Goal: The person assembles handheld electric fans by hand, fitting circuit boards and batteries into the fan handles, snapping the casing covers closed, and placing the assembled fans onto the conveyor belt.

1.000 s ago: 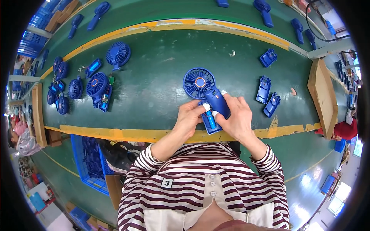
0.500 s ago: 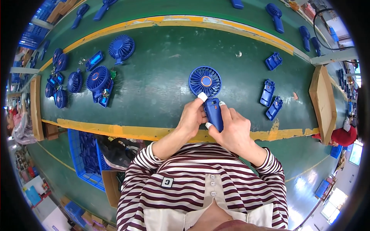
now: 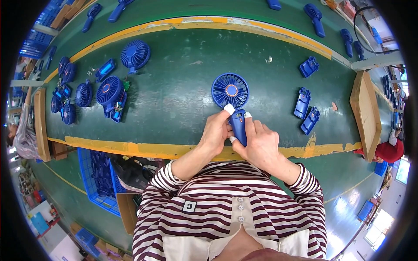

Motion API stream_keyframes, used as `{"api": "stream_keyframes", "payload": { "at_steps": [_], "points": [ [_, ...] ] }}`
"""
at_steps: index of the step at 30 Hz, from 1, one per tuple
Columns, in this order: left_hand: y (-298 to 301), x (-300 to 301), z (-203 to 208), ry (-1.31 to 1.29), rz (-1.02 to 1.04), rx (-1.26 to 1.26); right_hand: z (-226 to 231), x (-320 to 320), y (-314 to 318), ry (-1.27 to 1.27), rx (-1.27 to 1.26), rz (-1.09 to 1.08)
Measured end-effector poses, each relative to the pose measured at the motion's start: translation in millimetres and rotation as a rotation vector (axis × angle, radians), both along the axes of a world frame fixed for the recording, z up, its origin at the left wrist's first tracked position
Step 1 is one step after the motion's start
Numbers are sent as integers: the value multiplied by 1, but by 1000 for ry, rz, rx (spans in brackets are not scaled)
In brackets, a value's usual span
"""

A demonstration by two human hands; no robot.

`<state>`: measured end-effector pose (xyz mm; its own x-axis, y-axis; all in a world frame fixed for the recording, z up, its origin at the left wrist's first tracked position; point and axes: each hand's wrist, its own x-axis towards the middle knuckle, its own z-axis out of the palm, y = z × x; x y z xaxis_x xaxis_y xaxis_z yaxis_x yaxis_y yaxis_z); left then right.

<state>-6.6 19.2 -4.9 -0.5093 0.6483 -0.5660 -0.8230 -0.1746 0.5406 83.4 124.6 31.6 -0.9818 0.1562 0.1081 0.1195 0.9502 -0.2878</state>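
Observation:
A blue handheld fan (image 3: 230, 90) is held upright over the near part of the green workbench, its round grille away from me. My left hand (image 3: 214, 132) pinches it at the neck, with a white-wrapped thumb against the joint of head and handle. My right hand (image 3: 260, 143) grips the handle (image 3: 240, 130) from the right, its white-covered fingertips along the side. On the handle's front a small display shows lit marks above an orange-ringed button. The fingers hide the handle's edges and back.
Left on the bench (image 3: 174, 91) lie several partly assembled fans (image 3: 109, 91) with exposed circuit boards. Empty blue handle shells (image 3: 302, 103) lie right, near a cardboard tray (image 3: 365, 115). Finished-looking fans (image 3: 314, 19) rest beyond the yellow strip. A blue crate (image 3: 98, 182) stands below at left.
The handle's display, dark before, now shows lit marks. The fan and both hands have shifted slightly left, and my right hand's grip sits a little closer in.

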Motion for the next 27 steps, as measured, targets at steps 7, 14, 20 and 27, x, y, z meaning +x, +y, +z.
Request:
{"api": "stream_keyframes", "payload": {
  "at_steps": [7,14,20,27],
  "points": [
    [6,-1,0,72,-71,-154,0,0,4,56,48,73],
    [4,2,0,31,-39,-165,5,7,4,118,-24,54],
    [1,-4,5,78,-29,-110,3,21,9,47,-403,-139],
    [1,1,7,160,-15,-16,-23,5,17,-226,-1296,-285]
  ]
}}
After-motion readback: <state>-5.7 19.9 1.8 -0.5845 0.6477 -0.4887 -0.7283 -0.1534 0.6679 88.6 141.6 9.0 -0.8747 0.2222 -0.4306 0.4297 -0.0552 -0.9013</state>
